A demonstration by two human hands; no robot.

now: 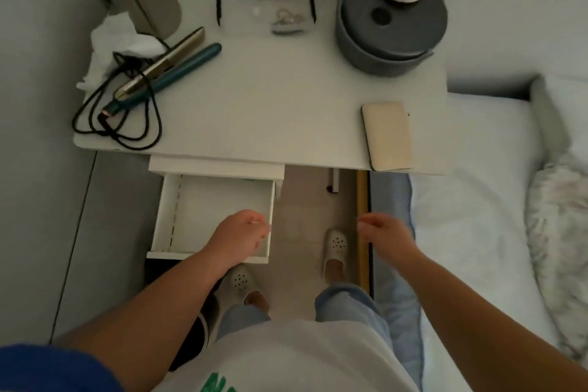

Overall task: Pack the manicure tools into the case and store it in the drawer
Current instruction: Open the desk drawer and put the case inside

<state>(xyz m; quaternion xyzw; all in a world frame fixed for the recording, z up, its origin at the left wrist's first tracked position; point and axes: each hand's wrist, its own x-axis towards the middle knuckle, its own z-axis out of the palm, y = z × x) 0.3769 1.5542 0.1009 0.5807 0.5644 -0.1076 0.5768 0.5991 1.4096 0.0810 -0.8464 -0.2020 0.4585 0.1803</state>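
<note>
A cream manicure case [388, 136] lies closed at the front right corner of the white table [270, 99]. Below the table's front edge a white drawer [210, 216] stands pulled out, and I see nothing inside it. My left hand [240, 234] hovers over the drawer's right front corner with loosely curled fingers and holds nothing. My right hand [383, 232] hangs in the air to the right, over the floor beside the bed, fingers relaxed and holding nothing. No loose manicure tools show on the table.
A teal hair straightener [165, 71] with a black cord and crumpled tissue lie at the table's left. A grey round container [391, 25] stands at the back right, a clear tray [265, 13] behind. A bed [477, 216] borders the right side.
</note>
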